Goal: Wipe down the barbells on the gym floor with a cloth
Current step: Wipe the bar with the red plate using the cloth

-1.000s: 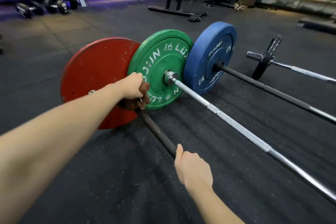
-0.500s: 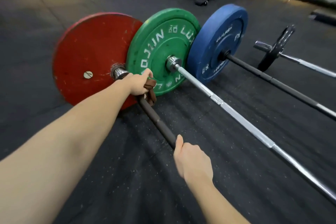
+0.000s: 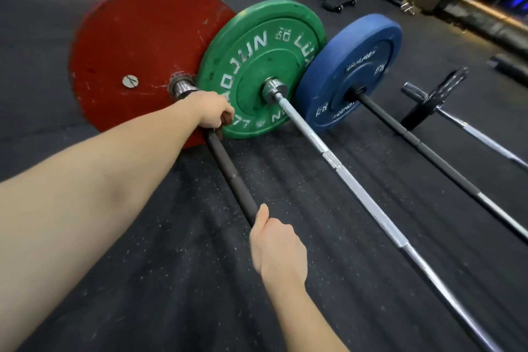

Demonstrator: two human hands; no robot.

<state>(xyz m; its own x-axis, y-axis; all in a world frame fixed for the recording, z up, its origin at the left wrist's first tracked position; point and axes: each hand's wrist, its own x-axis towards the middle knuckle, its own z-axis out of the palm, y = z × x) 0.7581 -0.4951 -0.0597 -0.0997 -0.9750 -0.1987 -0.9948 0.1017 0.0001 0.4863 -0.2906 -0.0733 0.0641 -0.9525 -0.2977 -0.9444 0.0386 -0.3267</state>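
Left hand (image 3: 213,111) clamps a brown cloth (image 3: 225,120) around the black barbell shaft (image 3: 228,171) beside the red plate (image 3: 137,51); right hand (image 3: 277,246) grips the same shaft lower down.

Left hand (image 3: 213,111) with cloth (image 3: 225,120) now sits higher up the black bar (image 3: 231,177), right next to the collar (image 3: 183,88) at the red plate (image 3: 137,46); 1 s ago it covered the collar. Less cloth shows under the fist.
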